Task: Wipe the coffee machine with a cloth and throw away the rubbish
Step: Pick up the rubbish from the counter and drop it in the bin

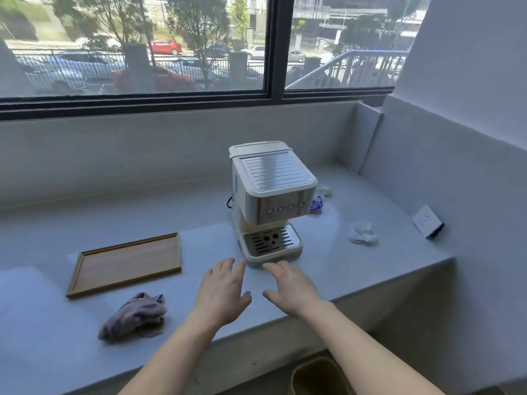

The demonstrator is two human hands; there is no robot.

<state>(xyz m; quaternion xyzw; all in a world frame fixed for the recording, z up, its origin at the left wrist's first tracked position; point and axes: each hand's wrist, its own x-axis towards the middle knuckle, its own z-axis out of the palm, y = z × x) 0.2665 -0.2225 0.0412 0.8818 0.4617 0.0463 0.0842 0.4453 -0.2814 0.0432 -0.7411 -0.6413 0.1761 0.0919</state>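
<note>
A cream and steel coffee machine [271,201] stands in the middle of the pale counter [385,269]. Just in front of its drip tray, my left hand [222,292] and my right hand [291,286] hover with fingers spread, holding nothing. A crumpled grey-purple cloth [134,315] lies on the counter to the left of my left hand. Rubbish lies to the machine's right: a crumpled white tissue [362,233], a purple wrapper [317,205] and another white scrap [325,191] behind it.
A wooden tray [127,263] lies left of the machine. A white socket block [427,220] sits at the counter's right end by the wall. A yellowish bin [319,377] stands on the floor below the counter's front edge. A window runs behind.
</note>
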